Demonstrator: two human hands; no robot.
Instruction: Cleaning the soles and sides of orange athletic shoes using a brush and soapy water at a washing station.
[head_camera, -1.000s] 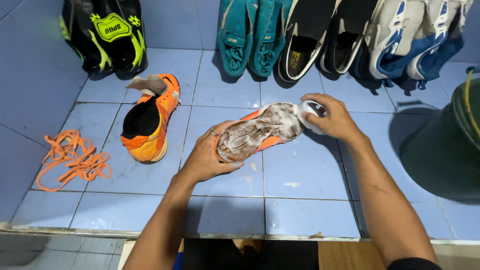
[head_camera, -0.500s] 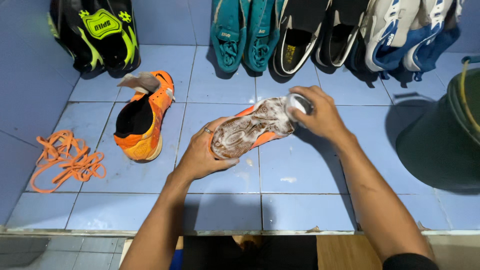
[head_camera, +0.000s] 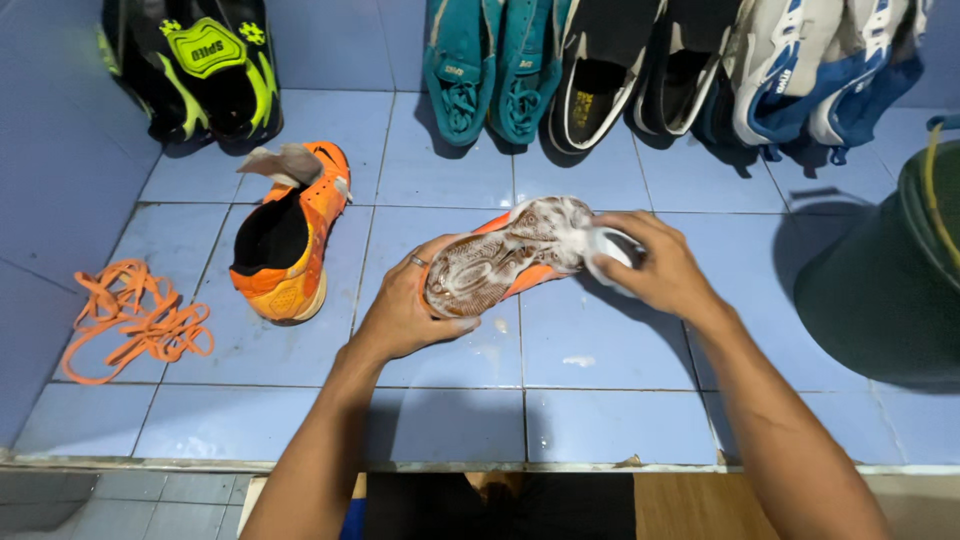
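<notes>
Scrubbing is in hand — our left hand (head_camera: 405, 310) clamps the orange shoe (head_camera: 505, 255) sole-up over the tiled floor's (head_camera: 590, 420) middle, our right hand (head_camera: 655, 265) curled around a white brush (head_camera: 605, 245) at its toe; heel foam likely needs working next.

Both bare forearms reach forward and converge. The left hand (head_camera: 405, 310), a ring on one finger, curls in a grip with its thumb forward; the right hand (head_camera: 655, 268) is closed, knuckles up.
</notes>
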